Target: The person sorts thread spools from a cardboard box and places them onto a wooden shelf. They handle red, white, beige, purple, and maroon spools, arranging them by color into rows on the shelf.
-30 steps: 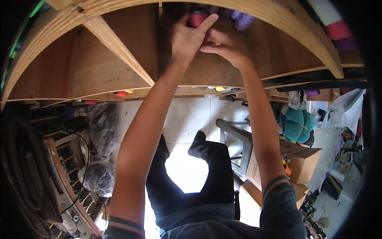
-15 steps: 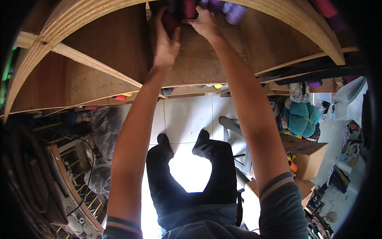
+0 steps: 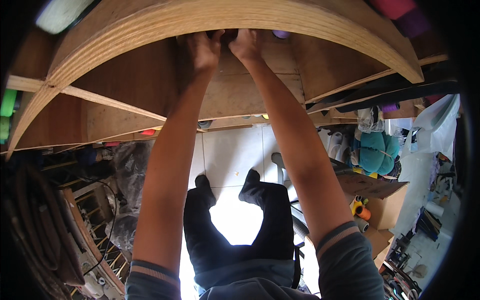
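Both my arms reach up into a compartment of a wooden shelf (image 3: 225, 92). My left hand (image 3: 202, 52) is inside it near the left divider, slightly blurred, its thumb raised apart from the fingers. Close by on the right is my right hand (image 3: 246, 46), with its fingers bent upward. The shelf's front board (image 3: 225, 21) hides the fingertips of both hands. A dark reddish shape shows in the narrow gap between them, too dim to make out. Right of my right hand, the end of a purple thread spool (image 3: 281, 34) peeks out under the board.
Green spools (image 3: 8, 102) stand at the far left; a pink spool (image 3: 392, 7) is at the upper right. Below right are a teal bundle (image 3: 376, 152) and an open cardboard box (image 3: 385, 205) with an orange spool (image 3: 363, 213). Dark hanging cloth (image 3: 42, 220) is at left.
The front board now sits lower in view and covers most of the spools and my fingertips. Earlier, my left hand was around a dark red thread spool and my right hand touched a red one.
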Demonstrator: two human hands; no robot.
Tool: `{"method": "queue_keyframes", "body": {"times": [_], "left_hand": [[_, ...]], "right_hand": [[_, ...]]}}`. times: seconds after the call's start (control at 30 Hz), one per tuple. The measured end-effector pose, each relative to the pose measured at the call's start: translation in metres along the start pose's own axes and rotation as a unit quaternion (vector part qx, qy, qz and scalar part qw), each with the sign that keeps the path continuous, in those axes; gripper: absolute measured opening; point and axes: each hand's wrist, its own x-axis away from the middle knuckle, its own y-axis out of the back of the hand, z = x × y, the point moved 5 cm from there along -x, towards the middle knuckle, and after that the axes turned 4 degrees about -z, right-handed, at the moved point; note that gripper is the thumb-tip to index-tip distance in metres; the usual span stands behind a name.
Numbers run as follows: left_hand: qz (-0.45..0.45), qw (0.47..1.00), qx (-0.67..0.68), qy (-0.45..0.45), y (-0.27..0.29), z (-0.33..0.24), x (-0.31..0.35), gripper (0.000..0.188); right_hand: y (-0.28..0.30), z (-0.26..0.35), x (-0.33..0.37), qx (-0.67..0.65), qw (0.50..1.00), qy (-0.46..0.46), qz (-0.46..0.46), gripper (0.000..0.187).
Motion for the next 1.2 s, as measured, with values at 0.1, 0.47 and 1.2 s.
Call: {"method": "queue_keyframes", "body": {"times": [0.1, 0.47, 1.2], "left_hand": [[-0.033, 0.999, -0.023, -0.034, -0.003, 0.007, 0.001, 0.056], [0.011, 0.994, -0.100, 0.028, 0.000, 0.044, -0.004, 0.026], [0.236, 0.966, -0.040, -0.094, 0.043, -0.019, 0.080, 0.026]], "right_hand": [[-0.004, 0.002, -0.001, -0.079, 0.986, -0.049, 0.137, 0.081], [-0.004, 0.017, 0.016, -0.065, 0.994, -0.093, 0.002, 0.029], [0.048, 0.017, 0.098, -0.090, 0.994, 0.060, 0.010, 0.052]]}}
